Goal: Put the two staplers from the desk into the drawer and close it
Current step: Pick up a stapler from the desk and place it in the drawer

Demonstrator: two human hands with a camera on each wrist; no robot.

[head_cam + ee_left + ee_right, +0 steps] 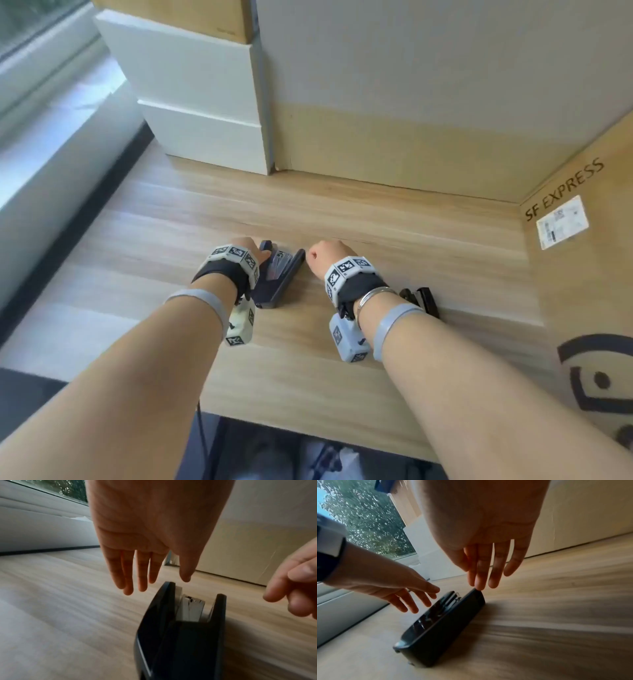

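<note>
A large dark stapler [278,279] lies on its side on the wooden desk [376,226], its arms spread apart at the far end. My left hand [245,248] hovers just over its left arm with straight fingers [128,574], thumb tip close to the stapler [180,628]. My right hand [323,253] reaches in from the right, and its fingertips [478,586] touch the tip of the stapler's [440,628] other arm. Neither hand holds anything. A smaller black stapler [423,301] lies on the desk behind my right wrist. The white drawer unit [205,102] stands at the back left.
A big cardboard box [582,274] marked SF EXPRESS walls off the desk's right side. A tall beige panel [428,102] stands along the back. A window sill [51,120] runs along the left edge. The desk's front edge [308,435] is near my elbows.
</note>
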